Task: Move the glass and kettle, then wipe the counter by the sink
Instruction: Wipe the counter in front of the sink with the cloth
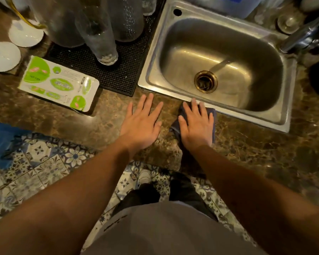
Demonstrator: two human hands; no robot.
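Observation:
My right hand [196, 124] lies flat with straight fingers on a dark blue cloth [175, 127], pressing it onto the brown marble counter [247, 144] just in front of the steel sink [221, 59]. My left hand [141, 122] rests flat and empty on the counter beside it, fingers spread. A tall clear glass [98, 34] stands upside down on the black rubber mat [118, 70] left of the sink, among other clear glass vessels [63, 21]. I cannot pick out a kettle for certain.
A green-and-white wipes pack [57, 83] lies on the counter at the left. White saucers [4, 56] sit at the far left. The tap [306, 34] reaches in at the upper right. Patterned floor tiles [44, 162] and a blue crate [2, 142] are below.

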